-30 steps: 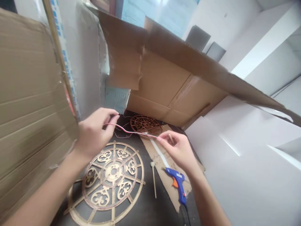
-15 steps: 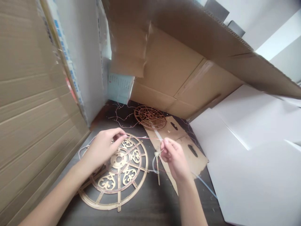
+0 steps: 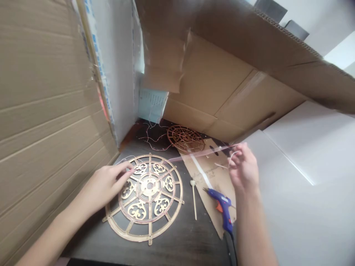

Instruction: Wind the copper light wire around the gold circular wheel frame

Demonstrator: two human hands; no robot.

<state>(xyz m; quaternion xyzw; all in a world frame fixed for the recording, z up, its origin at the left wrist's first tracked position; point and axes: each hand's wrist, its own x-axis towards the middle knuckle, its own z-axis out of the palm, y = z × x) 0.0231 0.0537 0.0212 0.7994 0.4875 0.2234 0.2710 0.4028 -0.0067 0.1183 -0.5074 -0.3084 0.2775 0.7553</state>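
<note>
Pale wire (image 3: pixel 199 155) runs from the right hand (image 3: pixel 242 171), pinched in its fingers, toward the left hand (image 3: pixel 107 184), grip unclear, at the gilt wheel (image 3: pixel 149 186) (copper wire (image 3: pixel 174 184) already rings it).

Two hands: the left hand (image 3: pixel 102 188) at eight o'clock, the right hand (image 3: pixel 244 170) at four. Two fretwork discs: a gold disc (image 3: pixel 149 197) at seven, a copper disc (image 3: pixel 185 139) near centre. One wire (image 3: pixel 199 154) at four, one glue gun (image 3: pixel 222 210) at five, one stick (image 3: pixel 193 199) at six, one note (image 3: pixel 152 105) at eleven.
</note>
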